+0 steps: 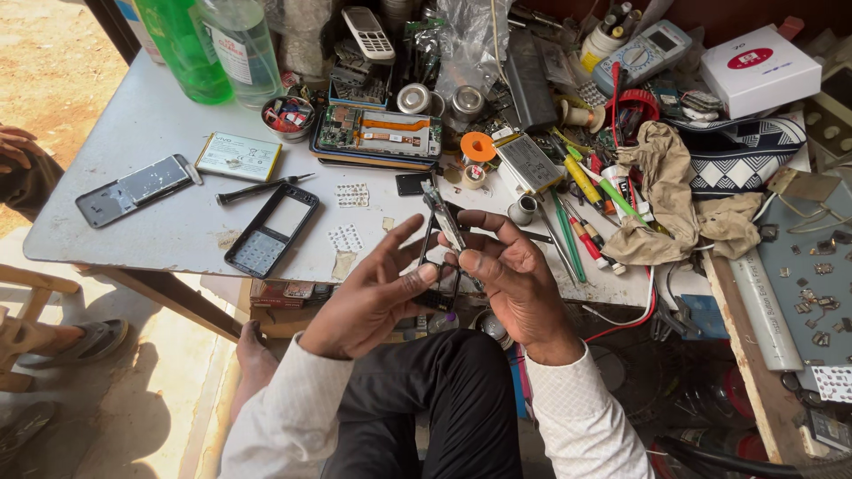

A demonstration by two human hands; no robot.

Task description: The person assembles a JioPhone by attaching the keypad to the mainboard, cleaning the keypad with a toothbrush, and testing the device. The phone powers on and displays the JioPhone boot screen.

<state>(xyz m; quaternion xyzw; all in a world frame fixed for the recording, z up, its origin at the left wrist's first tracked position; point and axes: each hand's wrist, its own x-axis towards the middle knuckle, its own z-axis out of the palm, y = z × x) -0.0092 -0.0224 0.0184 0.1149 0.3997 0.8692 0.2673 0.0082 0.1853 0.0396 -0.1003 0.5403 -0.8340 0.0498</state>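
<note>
My left hand (368, 293) and my right hand (506, 270) meet over my lap, just in front of the grey table (160, 115). Between them they hold a small black phone frame (435, 279) with a thin circuit board (444, 220) tilted up out of it. My right thumb and fingers pinch the board and frame. Left-hand fingers are spread, the thumb pressing the frame's lower left edge. The lower part of the frame is hidden by my fingers.
On the table lie a black keypad housing (271, 229), a grey phone back cover (133, 189), a flat battery (238, 156), a black screwdriver (257, 188), an opened phone (380, 135), bottles (213, 49), pens (590, 191), a cloth (666, 191) and a white box (759, 69). Another person's hand (16, 146) and sandalled foot (84, 341) are at the left.
</note>
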